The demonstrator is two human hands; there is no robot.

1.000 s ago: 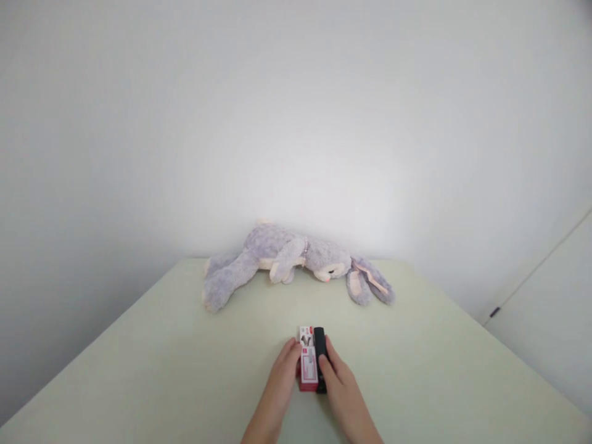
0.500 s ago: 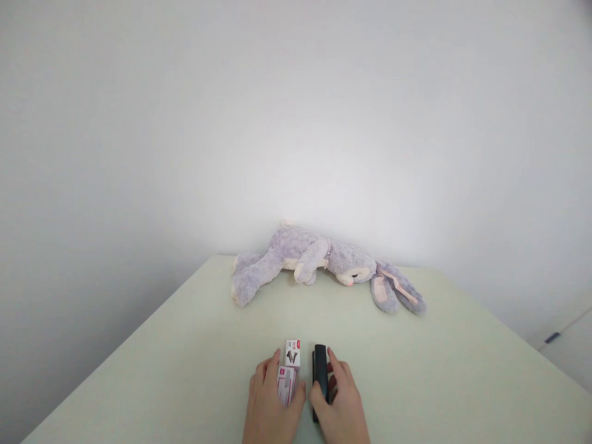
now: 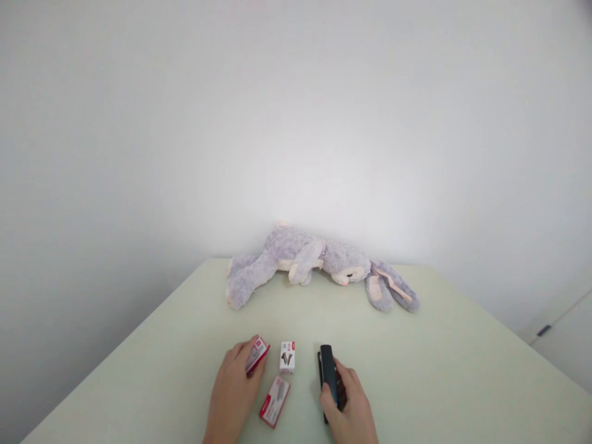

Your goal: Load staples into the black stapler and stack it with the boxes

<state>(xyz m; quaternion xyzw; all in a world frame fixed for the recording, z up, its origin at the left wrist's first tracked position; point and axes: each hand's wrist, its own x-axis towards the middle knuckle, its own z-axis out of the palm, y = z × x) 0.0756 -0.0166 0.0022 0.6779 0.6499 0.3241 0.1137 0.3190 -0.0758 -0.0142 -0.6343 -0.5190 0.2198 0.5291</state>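
Note:
My left hand (image 3: 234, 388) holds a small red-and-white staple box (image 3: 256, 354) at its fingertips, tilted up off the pale green table (image 3: 416, 370). Just right of it, a second small white box (image 3: 287, 357) stands upright. A third red-and-white box (image 3: 274, 401) lies flat near my left thumb. My right hand (image 3: 349, 410) rests on a black stapler (image 3: 328, 376) that lies lengthwise on the table, fingers curled over its near end.
A grey-lilac plush rabbit (image 3: 314, 265) lies on its side along the table's far edge, against the white wall (image 3: 296, 123). A white door or cabinet with a dark handle (image 3: 544, 330) shows at the far right.
The boxes and stapler were bunched together between my hands. Now my left hand has moved left with one box, two boxes lie apart, and the stapler sits to the right.

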